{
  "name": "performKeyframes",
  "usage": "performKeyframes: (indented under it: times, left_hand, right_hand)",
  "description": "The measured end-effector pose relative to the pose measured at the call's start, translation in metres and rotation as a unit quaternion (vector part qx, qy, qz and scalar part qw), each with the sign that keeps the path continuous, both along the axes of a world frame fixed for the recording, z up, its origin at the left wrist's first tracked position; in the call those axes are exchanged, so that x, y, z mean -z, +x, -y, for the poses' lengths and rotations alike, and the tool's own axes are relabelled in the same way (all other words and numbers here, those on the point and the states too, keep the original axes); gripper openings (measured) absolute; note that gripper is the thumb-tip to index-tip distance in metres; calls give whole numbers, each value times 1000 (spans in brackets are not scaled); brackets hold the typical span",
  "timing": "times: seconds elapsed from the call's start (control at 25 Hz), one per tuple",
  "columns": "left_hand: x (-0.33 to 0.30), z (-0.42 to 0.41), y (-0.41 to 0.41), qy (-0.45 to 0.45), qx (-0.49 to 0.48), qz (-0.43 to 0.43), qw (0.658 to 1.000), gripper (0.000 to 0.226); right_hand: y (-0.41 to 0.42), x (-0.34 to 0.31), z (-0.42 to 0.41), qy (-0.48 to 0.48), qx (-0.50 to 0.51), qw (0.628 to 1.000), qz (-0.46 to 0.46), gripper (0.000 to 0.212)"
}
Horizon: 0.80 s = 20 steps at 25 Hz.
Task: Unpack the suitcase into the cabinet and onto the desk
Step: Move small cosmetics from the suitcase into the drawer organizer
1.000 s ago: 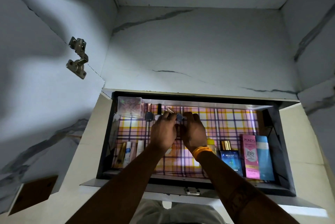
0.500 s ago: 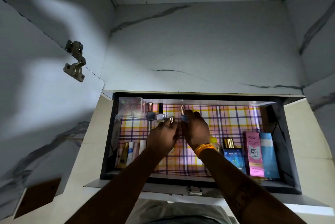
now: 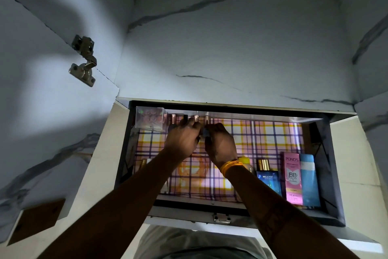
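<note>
Both my hands have slid left and deeper along the plaid-lined cabinet shelf [image 3: 262, 133], so these little bottles are joining the back row beside the clear plastic box of pink rounds [image 3: 149, 118]. My left hand [image 3: 182, 139] curls round a rose-gold-capped nail polish bottle [image 3: 196, 118]; my right hand [image 3: 220, 143] pinches a small blue bottle [image 3: 205, 131], nearly set down.

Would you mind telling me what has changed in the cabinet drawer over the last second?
Both hands moved toward the back left of the drawer. The left hand now reaches the row of small bottles beside the clear box; the right hand still pinches a small blue bottle, now set lower. The Pond's box, blue tube and perfume stayed put.
</note>
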<state>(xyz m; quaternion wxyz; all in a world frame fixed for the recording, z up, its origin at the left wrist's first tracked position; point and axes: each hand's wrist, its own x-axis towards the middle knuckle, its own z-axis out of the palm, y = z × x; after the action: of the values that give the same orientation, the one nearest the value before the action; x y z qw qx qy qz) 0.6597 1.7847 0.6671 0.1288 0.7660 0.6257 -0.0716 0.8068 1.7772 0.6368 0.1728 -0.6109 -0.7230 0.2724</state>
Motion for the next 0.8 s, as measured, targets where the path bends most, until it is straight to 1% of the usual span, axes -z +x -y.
performKeyframes:
  times: [0.12,0.2,0.28,0.32,0.36,0.4,0.44,0.48,0.52,0.56,0.6,0.68,0.76,0.8]
  left_hand:
    - [2,2,0,11,-8,4,1000,47]
    - [6,9,-3,50,-12,27,998,47]
    - [13,15,-8,103,-41,92,990,44]
    - [15,17,-8,124,-76,147,978,41]
    - [11,17,-5,125,-132,226,957,35]
    - [6,17,1,105,-217,320,916,25]
    - [1,15,8,65,-325,425,843,16]
    - [-3,11,15,9,-431,526,733,15]
    - [-5,7,20,-46,-509,599,616,19]
    - [-5,4,23,-87,-553,632,536,22]
    - [-5,3,26,-119,-566,647,496,24]
    - [-7,1,30,-158,-559,676,453,23]
    - [-12,0,33,-168,-551,690,438,25]
    - [-14,0,34,-172,-549,690,438,27]
  right_hand:
    - [-6,-1,-2,-1,-6,1000,-7,39]
    - [-10,-2,0,-1,-13,1000,-17,41]
    - [-10,-4,0,-4,2,1000,-30,45]
    - [-9,-6,1,4,17,999,-41,45]
    - [-7,-8,2,17,34,998,-60,41]
    - [-6,-13,4,25,49,995,-84,34]
    - [-5,-19,7,26,57,991,-115,24]
    - [-5,-24,11,16,53,987,-150,17]
    - [-5,-29,16,-4,45,981,-187,13]
    - [-5,-33,22,-27,38,976,-214,13]
    - [-4,-35,27,-41,37,972,-230,16]
    - [1,-33,32,-47,45,969,-237,22]
    - [6,-30,34,-35,41,975,-216,29]
    - [8,-29,34,-26,35,980,-195,32]
